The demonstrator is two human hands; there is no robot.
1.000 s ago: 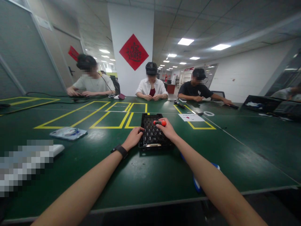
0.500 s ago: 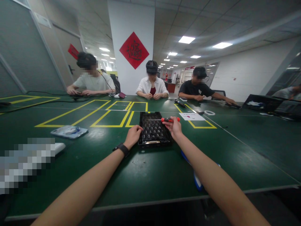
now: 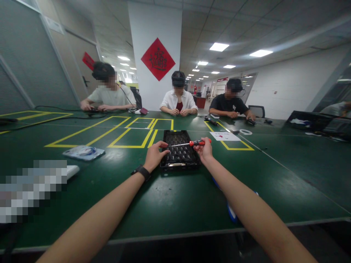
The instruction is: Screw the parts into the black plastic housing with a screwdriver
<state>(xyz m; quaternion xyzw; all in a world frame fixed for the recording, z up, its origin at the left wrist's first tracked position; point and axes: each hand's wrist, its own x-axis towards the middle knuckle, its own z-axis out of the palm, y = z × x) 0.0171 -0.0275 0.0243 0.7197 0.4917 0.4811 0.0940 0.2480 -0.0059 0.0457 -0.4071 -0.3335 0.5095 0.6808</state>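
Gripping the screwdriver [image 3: 200,143] crosswise over the black case [image 3: 179,157] on the table [image 3: 170,208] with the right hand [image 3: 205,150]; holding the left hand [image 3: 155,156] open at its tip, with thumb and forefinger parted.

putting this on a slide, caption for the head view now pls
Right hand holds a red-handled screwdriver above a black case

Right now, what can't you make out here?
All in the head view:
Screwdriver tip: too small to tell if it touches the left hand.
Blue-white thing: partly hidden by the right forearm.
Writing on the paper: too small, blurred.
Pieces in the case: too small to identify.
Left-edge item: pixelated, cut off.
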